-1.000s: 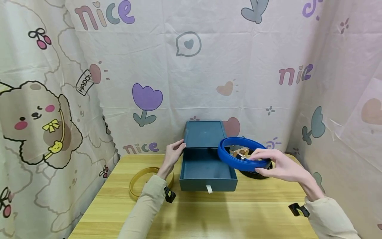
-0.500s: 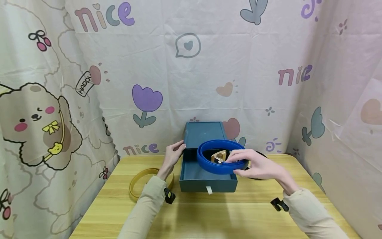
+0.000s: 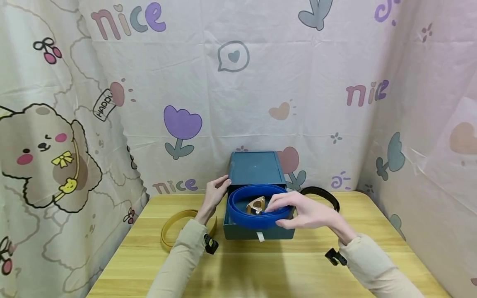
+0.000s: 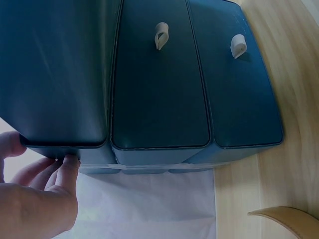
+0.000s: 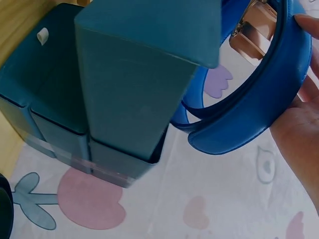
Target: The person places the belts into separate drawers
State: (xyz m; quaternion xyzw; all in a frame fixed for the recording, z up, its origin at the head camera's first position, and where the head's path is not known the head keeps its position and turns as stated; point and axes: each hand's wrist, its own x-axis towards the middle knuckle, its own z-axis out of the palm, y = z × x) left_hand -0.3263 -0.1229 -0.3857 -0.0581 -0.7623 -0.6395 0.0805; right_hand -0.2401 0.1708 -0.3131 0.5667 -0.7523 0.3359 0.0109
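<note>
A blue coiled belt (image 3: 257, 219) with a gold-coloured buckle (image 3: 257, 205) is held by my right hand (image 3: 303, 211), thumb and fingers on its right side. In the head view the coil overlaps the pulled-out top drawer (image 3: 279, 234) of a teal drawer box (image 3: 256, 167). The right wrist view shows the coil (image 5: 249, 114) beside that drawer (image 5: 139, 89). My left hand (image 3: 214, 196) touches the box's left side at the drawer opening. In the left wrist view its fingers (image 4: 65, 174) press near the corner, with the thumb on the other side of the edge.
A yellow-brown coiled belt (image 3: 165, 227) lies on the wooden table (image 3: 253, 269) at left, partly behind my left arm. At right a black belt (image 3: 328, 194) lies partly hidden behind my right hand. Two lower drawers (image 4: 159, 89) with white pull tabs are closed. A printed cloth (image 3: 238, 103) hangs behind.
My right hand has carried the blue belt leftward and a little down, from over the black belt to over the drawer. My left hand has stayed at the box.
</note>
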